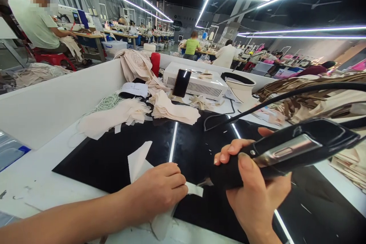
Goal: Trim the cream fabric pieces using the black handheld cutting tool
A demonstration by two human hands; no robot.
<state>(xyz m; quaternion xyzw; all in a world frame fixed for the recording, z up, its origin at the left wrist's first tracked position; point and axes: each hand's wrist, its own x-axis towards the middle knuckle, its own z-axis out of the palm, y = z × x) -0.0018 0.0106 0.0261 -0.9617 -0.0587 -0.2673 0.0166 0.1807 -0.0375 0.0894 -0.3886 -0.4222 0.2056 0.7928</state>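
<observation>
Bare and bent low at the near side, the left hand [160,185] has its fingers bunched together, clamped on a pale fabric piece [138,160] at the near edge of a glossy black mat [108,160]; a narrow end juts out to the right, presumably so the fingertips are clear of the tool. To its right, the right hand [254,190] has fingers and thumb wrapped round a black corded handheld tool [309,145], slanted so its tip points left at that end; whether they touch, I cannot tell. Farther off, two stacks of pale fabric pieces [174,112] lie at the mat's far edge, probably for easy reach. Beyond, a phone [182,83] leans against a vented white box [197,85], seemingly for support. At far left, a co-worker [37,23] sits on a red stool [51,58].
</observation>
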